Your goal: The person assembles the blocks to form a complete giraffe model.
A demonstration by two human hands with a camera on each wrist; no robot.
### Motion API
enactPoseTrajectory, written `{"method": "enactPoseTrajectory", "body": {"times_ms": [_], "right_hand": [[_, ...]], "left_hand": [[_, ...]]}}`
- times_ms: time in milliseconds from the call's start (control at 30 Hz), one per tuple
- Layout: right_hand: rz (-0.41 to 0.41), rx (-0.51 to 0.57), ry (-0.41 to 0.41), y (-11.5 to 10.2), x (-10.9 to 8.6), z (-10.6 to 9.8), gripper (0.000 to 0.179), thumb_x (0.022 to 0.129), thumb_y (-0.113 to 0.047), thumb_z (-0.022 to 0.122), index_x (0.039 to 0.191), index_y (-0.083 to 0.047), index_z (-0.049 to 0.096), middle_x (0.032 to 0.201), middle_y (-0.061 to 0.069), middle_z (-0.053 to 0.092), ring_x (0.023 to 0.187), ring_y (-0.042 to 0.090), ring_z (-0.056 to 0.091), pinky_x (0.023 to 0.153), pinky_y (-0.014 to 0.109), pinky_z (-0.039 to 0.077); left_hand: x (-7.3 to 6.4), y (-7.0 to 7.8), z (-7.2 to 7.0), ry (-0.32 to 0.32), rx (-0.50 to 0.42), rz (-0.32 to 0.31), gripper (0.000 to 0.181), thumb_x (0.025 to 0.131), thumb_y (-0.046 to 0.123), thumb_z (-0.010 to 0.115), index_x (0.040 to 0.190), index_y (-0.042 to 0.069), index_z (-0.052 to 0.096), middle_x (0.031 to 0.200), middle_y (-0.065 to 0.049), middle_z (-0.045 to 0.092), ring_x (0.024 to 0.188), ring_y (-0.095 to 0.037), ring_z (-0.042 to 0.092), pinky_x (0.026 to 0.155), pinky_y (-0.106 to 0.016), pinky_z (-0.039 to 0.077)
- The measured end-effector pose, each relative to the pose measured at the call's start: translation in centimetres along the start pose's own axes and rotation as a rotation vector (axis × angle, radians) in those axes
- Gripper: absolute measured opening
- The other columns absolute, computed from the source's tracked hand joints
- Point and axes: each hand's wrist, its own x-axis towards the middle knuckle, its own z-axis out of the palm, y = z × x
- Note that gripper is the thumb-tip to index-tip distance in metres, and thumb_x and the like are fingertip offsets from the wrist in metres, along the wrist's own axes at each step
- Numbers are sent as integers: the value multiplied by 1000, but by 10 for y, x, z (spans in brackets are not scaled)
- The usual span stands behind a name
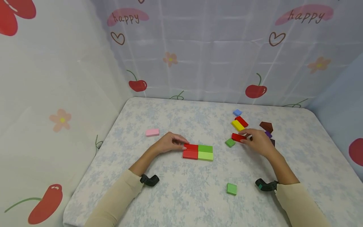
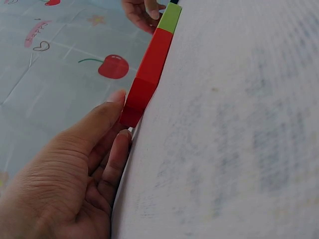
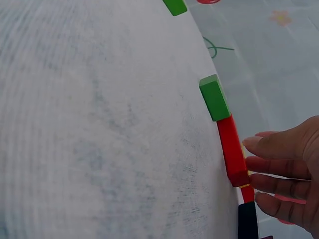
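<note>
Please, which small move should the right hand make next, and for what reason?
Probably the right hand should bring the loose red block left, toward the four-block rectangle. It is at that block's right end, though a firm grip is uncertain. The left hand holds the left end of the rectangle's far red block, perhaps steadying it for another piece.

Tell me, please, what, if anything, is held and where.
Left hand: a red block, left end, apparently pinched. Right hand: another red block, right end; grip uncertain.
</note>
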Motion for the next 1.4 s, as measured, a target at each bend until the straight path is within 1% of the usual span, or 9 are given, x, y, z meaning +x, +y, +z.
{"method": "enactPoseTrajectory", "body": {"times_ms": [167,300,433,567,667,767,900,1200,1400], "right_hand": [[6,-11,-41,3,1,2,35,88,-8,79,122,-3,71,97,12,70,76,23,57,61,29,51],[1,11,-75,2,2,2,35,88,-12,80,120,-1,71,104,14,71,80,22,62,66,29,54],[-17,36,-91,3,1,2,37,86,-18,83,117,-1,72,100,14,70,76,20,62,63,28,53],[-59,54,-82,6,0,0,41,83,-18,86,117,-1,71,110,18,69,77,19,62,62,25,52],[-102,74,-99,7,-1,-1,43,82,-13,86,120,-2,71,126,21,65,83,21,64,66,23,53],[-135,99,-134,8,0,-1,43,82,-7,85,122,-3,71,135,22,62,90,24,65,71,23,54],[-131,123,-170,7,0,1,41,83,-1,82,123,-3,70,131,21,63,93,27,66,73,26,55],[-130,147,-157,4,-2,3,41,82,3,81,121,1,69,128,23,62,94,29,66,80,42,59],[-119,148,-146,6,-1,1,40,82,0,83,120,-1,69,117,18,66,93,28,67,80,42,59]], "left_hand": [[-1,-1,0,2,6,1,27,87,18,83,114,16,80,111,2,74,76,-12,58,66,-25,48],[-1,-1,0,1,8,1,27,87,18,83,114,17,80,112,3,74,76,-11,58,66,-24,48],[-1,-1,1,-4,-2,1,28,87,20,83,114,17,80,112,2,74,76,-11,58,67,-25,48],[-1,-1,1,-5,-11,1,28,87,20,84,114,17,80,111,2,74,77,-12,58,67,-25,47],[0,-1,1,-3,-10,1,27,86,20,84,113,18,80,112,3,74,77,-13,58,66,-25,47],[0,-2,1,0,-2,1,27,87,20,84,113,19,80,112,3,74,77,-13,58,66,-25,48],[-1,-3,1,-1,1,4,27,87,19,83,114,18,80,111,3,74,77,-15,58,66,-25,48],[-1,-2,0,-5,-3,2,27,86,19,84,113,20,80,109,4,74,76,-15,57,65,-25,47],[0,0,0,-6,-3,5,27,86,18,84,113,18,80,108,2,74,76,-15,57,65,-25,47]]}}
